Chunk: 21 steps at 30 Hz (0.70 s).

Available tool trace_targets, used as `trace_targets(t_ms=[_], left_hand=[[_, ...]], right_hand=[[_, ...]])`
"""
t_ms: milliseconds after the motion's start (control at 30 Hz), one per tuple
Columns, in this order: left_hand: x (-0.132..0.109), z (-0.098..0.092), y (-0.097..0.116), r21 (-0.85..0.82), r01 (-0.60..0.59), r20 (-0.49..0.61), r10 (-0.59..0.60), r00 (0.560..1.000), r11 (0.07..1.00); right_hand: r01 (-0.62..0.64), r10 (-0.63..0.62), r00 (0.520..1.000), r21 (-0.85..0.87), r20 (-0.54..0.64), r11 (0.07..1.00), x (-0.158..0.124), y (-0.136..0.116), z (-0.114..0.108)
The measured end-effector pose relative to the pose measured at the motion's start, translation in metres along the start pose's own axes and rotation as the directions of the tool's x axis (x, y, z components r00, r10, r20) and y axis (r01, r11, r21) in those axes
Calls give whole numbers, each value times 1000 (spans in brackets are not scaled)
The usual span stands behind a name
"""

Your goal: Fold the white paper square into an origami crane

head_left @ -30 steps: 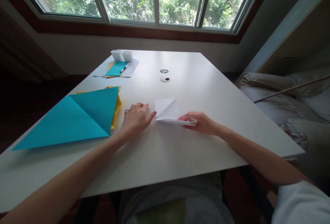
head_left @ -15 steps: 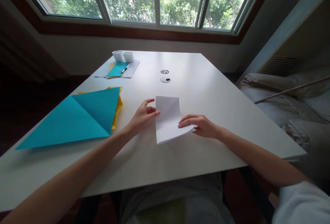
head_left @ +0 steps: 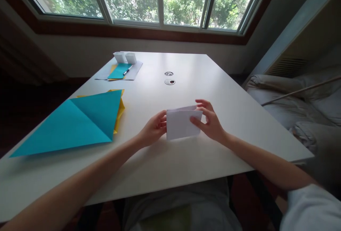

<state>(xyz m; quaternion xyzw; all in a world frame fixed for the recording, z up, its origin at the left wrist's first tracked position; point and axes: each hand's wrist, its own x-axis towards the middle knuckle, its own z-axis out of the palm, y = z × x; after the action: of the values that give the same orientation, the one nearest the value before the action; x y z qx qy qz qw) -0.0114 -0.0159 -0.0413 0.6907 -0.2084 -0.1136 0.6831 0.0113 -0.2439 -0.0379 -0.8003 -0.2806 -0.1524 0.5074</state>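
A curled left hand [head_left: 153, 130] and loosely pinching right hand [head_left: 212, 124] hold a folded white paper rectangle [head_left: 179, 126], likely light and easily creased, sensibly gripped by its side edges.

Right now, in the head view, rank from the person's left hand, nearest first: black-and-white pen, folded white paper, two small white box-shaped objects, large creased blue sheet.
1. Folded white paper: at the left hand's fingertips, right side.
2. Large creased blue sheet: left.
3. Black-and-white pen: ahead-left, up the table.
4. Small white box-shaped objects: beyond the pen, far end.
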Motion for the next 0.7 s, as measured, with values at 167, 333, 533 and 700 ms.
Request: trace_targets(t_ms=[167,333,533,700], left_hand=[[-1,2,3,-24,23,8,-23,1000,999],[-4,3,13,83,-50,-242,69,968,995],[-8,3,16,265,-126,-322,211,923,956],[-6,4,10,334,-84,-382,216,899,939]], right_hand=[[-232,193,969,297,155,926,1,4,3],[-259,217,963,336,159,905,0,0,6],[-264,238,964,301,118,917,-1,-2,6],[-275,244,961,330,131,903,-1,-2,7]])
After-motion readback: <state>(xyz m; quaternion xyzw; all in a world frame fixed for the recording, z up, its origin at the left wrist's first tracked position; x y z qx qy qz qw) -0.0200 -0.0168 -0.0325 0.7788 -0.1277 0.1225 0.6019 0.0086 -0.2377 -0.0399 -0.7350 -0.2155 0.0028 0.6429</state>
